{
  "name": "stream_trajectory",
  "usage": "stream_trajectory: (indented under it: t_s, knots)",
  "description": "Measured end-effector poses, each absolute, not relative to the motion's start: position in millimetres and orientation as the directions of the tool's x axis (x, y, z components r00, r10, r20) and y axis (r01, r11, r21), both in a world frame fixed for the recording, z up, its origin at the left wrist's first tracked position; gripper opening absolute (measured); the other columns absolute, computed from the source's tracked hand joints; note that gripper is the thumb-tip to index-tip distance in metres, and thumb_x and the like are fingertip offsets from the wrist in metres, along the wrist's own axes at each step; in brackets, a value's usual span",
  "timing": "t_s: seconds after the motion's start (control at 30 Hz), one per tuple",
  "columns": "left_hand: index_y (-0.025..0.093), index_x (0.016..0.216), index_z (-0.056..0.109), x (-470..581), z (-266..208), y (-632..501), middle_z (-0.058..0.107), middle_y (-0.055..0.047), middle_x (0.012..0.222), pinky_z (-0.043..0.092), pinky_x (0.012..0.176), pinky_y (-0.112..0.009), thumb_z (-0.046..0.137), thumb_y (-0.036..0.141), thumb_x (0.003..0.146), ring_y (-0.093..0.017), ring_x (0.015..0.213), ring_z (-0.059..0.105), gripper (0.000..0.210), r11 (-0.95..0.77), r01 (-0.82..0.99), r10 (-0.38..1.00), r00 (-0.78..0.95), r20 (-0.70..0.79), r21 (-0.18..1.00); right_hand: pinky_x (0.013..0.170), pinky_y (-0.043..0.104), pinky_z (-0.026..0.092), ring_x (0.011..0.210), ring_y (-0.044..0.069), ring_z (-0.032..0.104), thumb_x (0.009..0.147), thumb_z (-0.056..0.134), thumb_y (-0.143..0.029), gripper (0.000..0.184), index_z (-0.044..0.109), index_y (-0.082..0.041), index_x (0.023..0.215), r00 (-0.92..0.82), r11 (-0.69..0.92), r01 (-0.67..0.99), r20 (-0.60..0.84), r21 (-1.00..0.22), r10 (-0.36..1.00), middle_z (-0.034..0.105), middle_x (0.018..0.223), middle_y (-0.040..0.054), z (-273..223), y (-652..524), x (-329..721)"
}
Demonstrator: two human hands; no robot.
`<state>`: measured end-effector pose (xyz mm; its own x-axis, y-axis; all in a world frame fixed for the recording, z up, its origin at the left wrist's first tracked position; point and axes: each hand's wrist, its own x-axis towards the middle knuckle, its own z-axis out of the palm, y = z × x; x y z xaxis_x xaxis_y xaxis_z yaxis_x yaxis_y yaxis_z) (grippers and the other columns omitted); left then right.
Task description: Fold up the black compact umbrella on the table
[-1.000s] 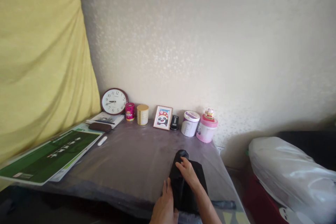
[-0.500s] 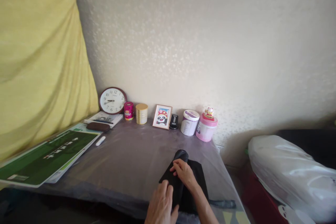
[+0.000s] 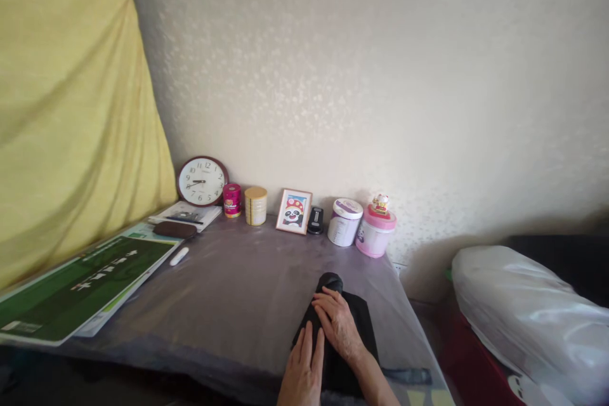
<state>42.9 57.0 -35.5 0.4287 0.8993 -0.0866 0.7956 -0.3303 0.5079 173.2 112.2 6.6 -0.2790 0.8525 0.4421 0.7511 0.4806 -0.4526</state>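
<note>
A black piece of fabric [image 3: 361,317] lies on the near right part of the table, with a thick rolled or bunched part [image 3: 330,280] running along its middle. I cannot make out exactly what it is. My left hand [image 3: 304,361] lies on its near left side, fingers stretched out. Higher up, my right hand [image 3: 337,323] rests across the roll with its fingers extended flat. A dark strap-like piece [image 3: 408,375] lies on the table to the right of the fabric.
Along the wall stand a clock [image 3: 203,181], a pink can [image 3: 232,200], a yellow-lidded can [image 3: 255,206], a framed panda picture [image 3: 294,211], a black device [image 3: 315,220] and two tubs [image 3: 345,222]. Green sheets [image 3: 90,282] lie left; a plastic-wrapped bundle [image 3: 528,304] sits right.
My left hand's curled fingers have straightened and now lie flat on the fabric. My right hand's fingers have also flattened onto the roll. The camera view has shifted slightly.
</note>
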Motion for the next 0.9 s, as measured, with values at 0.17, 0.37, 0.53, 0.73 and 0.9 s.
stream_trajectory:
  t_s: [0.17,0.37,0.53,0.73,0.9]
  knots:
    - [0.016,0.139,0.014,44.2,-14.5,54.4,0.008,-0.008,0.148,0.019,0.111,-0.036,0.028,-0.006,0.065,-0.022,0.136,0.010,0.079,-0.236,0.818,0.906,0.380,-0.185,0.525,0.103,0.047,0.029,0.119,0.022,0.047,0.090,0.037,-0.025,0.031,0.067,-0.021,0.099,-0.210,0.414,0.809,0.453,-0.418,0.866,0.066,0.110,0.0069,-10.2,159.0,188.0]
    - [0.013,0.139,0.009,42.9,-21.0,54.3,0.009,-0.010,0.148,0.019,0.110,-0.030,0.029,-0.007,0.061,-0.020,0.136,0.014,0.083,-0.187,0.828,0.918,0.339,-0.207,0.529,0.098,0.044,0.037,0.115,0.024,0.051,0.090,0.035,-0.028,0.033,0.065,-0.017,0.101,-0.048,0.301,0.851,0.507,-0.430,0.861,0.063,0.113,0.0117,-4.2,180.4,192.9]
    - [0.016,0.139,0.009,42.5,-33.8,55.2,0.012,-0.007,0.149,0.019,0.110,-0.035,0.032,-0.003,0.063,-0.022,0.136,0.015,0.082,-0.189,0.794,0.918,0.352,-0.182,0.578,0.100,0.038,0.035,0.110,0.019,0.054,0.092,0.036,-0.031,0.032,0.066,-0.022,0.097,-0.215,0.450,0.763,0.475,-0.464,0.853,0.068,0.100,0.0070,6.0,131.0,175.2]
    - [0.013,0.139,0.007,42.8,-27.8,52.3,0.012,-0.011,0.149,0.022,0.109,-0.031,0.036,-0.005,0.057,-0.022,0.136,0.017,0.089,-0.201,0.809,0.919,0.351,-0.179,0.552,0.104,0.049,0.025,0.121,0.023,0.046,0.091,0.034,-0.025,0.034,0.067,-0.022,0.097,-0.194,0.382,0.822,0.423,-0.422,0.885,0.065,0.112,0.0062,-4.9,143.9,177.0]
    - [0.013,0.139,0.001,39.9,-16.2,46.3,0.007,-0.011,0.150,0.021,0.109,-0.028,0.043,-0.005,0.050,-0.023,0.136,0.016,0.100,-0.203,0.801,0.915,0.359,-0.181,0.564,0.095,0.041,0.040,0.110,0.023,0.054,0.086,0.037,-0.028,0.035,0.062,-0.015,0.105,0.118,0.135,0.868,0.462,-0.478,0.879,0.062,0.115,0.0141,-13.2,177.9,215.2]
